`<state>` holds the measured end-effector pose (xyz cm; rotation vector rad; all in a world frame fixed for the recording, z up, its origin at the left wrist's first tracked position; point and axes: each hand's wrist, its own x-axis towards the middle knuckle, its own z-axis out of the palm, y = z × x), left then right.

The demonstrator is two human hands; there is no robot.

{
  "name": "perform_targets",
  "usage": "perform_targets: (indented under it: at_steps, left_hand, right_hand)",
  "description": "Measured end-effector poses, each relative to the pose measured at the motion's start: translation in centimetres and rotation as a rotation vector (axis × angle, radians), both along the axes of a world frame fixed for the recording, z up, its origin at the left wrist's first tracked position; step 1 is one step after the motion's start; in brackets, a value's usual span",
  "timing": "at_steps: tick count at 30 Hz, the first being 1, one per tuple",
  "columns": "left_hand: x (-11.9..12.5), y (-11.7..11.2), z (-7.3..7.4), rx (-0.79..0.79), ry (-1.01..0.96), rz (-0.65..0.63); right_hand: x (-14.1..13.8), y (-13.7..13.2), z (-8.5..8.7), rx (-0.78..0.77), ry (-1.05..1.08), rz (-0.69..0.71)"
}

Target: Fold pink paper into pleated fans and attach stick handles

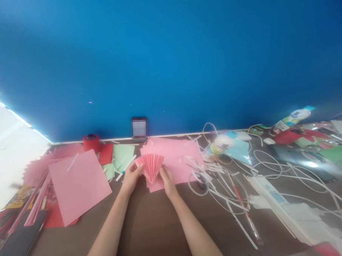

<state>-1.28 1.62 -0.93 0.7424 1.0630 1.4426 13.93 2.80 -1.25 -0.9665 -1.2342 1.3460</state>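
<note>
A pleated pink paper fan [152, 166] is spread out over a pink sheet [178, 158] on the brown table [152, 227]. My left hand [132, 177] pinches the fan's left edge with closed fingers. At the fan's lower right side, my right hand [167, 180] grips it, fingers closed on the folds. Both forearms reach in from the bottom of the view.
A loose pink sheet [78, 186] lies left, over pleated pink paper and red sheets. A red tape roll [91, 142], a phone [139, 129] against the blue wall, green paper [122, 156], tangled white cables [275, 176], white paper strips and a glue bottle [293, 119] crowd the table.
</note>
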Motion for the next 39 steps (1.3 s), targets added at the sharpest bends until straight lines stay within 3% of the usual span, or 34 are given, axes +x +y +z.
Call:
perform_targets:
  at_steps: [3,9,14,19,24,31,39]
  left_hand:
    - [-0.3,0.0,-0.1,-0.011,0.064,0.01]
    - [-0.4,0.0,0.3,-0.01,0.022,0.062]
    - [-0.6,0.3,0.5,0.031,-0.093,0.159]
    - [-1.2,0.7,-0.1,0.033,-0.281,0.305]
    - [-1.6,1.0,-0.6,0.092,-0.383,0.337]
    - [-1.3,1.1,-0.5,-0.059,-0.527,0.376]
    - [-1.0,0.9,0.6,-0.147,-0.727,0.411]
  right_hand:
    - [0.5,0.4,-0.4,0.028,0.085,-0.134]
    - [1.3,1.4,-1.9,-0.084,0.151,-0.377]
    - [1.2,1.8,-1.5,-0.146,0.287,-0.395]
    - [1.1,2.1,-1.6,-0.213,0.382,-0.436]
    - [1.1,2.2,-2.0,-0.18,0.401,-0.394]
    - [1.2,2.5,-1.9,-0.234,0.499,-0.335]
    - [1.0,1.9,-1.0,-0.239,0.5,-0.168]
